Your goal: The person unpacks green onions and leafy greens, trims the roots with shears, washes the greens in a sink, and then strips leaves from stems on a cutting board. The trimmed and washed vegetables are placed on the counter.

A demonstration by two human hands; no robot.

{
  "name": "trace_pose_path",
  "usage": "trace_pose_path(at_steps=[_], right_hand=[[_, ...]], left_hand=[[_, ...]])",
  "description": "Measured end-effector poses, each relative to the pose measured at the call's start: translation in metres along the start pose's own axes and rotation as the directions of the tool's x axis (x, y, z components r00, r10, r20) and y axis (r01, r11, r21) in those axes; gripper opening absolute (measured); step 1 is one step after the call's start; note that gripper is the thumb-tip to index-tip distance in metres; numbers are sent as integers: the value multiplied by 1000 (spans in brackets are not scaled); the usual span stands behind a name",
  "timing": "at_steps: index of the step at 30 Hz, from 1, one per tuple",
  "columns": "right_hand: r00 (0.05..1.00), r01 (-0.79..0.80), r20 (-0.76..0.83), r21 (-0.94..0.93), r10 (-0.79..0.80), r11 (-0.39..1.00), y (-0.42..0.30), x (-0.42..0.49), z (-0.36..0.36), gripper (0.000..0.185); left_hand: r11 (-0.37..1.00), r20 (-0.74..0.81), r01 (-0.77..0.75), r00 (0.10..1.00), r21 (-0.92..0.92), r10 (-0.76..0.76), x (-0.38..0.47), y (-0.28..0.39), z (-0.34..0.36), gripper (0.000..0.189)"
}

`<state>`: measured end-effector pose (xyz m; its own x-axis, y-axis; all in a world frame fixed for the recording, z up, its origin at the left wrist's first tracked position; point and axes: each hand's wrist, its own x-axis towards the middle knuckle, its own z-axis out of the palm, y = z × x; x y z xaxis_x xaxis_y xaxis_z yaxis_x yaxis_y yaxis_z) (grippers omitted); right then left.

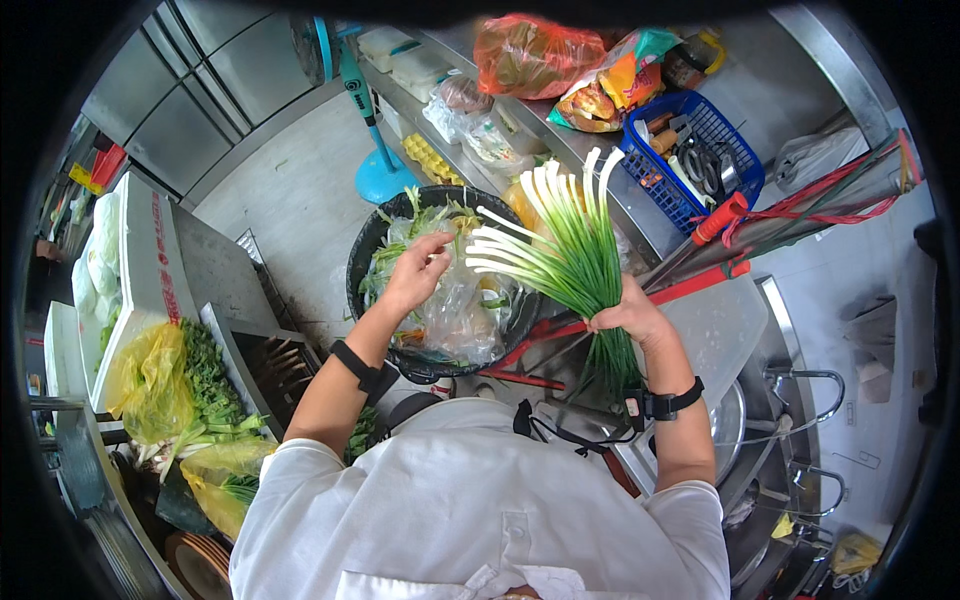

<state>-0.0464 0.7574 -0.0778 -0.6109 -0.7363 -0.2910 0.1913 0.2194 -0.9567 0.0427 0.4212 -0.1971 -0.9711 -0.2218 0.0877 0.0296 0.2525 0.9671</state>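
Observation:
My right hand (630, 311) is closed around a bunch of green onions (577, 262), gripping the green stalks; their white ends fan out up and to the left, and the leaf tips hang below my fist. My left hand (421, 271) is over a round black bin (356, 262), its fingers bent and apart with nothing visible between them. Inside the bin lie clear plastic bags (469, 322) and green vegetable scraps (382, 259). The white ends of the onions reach over the bin's right part.
A blue basket (637, 180) of utensils stands on the steel counter beside an orange-red plastic bag (536, 56). Red-handled poles (720, 217) slant at the right, above sinks with taps (832, 390). At left are leafy greens (206, 375) and foam boxes (135, 300). A fan stand (382, 172) is behind the bin.

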Motion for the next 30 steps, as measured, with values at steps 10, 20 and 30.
trace_pose_path(at_steps=[10, 20, 30], right_hand=[[997, 17, 72, -33, -14, 999, -5, 17, 20, 51], [995, 41, 92, -69, -35, 997, -5, 23, 22, 53], [997, 19, 81, -97, -11, 995, -4, 23, 18, 54]], left_hand=[[577, 135, -601, 748, 553, 650, -16, 115, 19, 20], [631, 175, -550, 812, 547, 557, -13, 96, 20, 12], [783, 178, -444, 895, 435, 409, -14, 88, 24, 11]])
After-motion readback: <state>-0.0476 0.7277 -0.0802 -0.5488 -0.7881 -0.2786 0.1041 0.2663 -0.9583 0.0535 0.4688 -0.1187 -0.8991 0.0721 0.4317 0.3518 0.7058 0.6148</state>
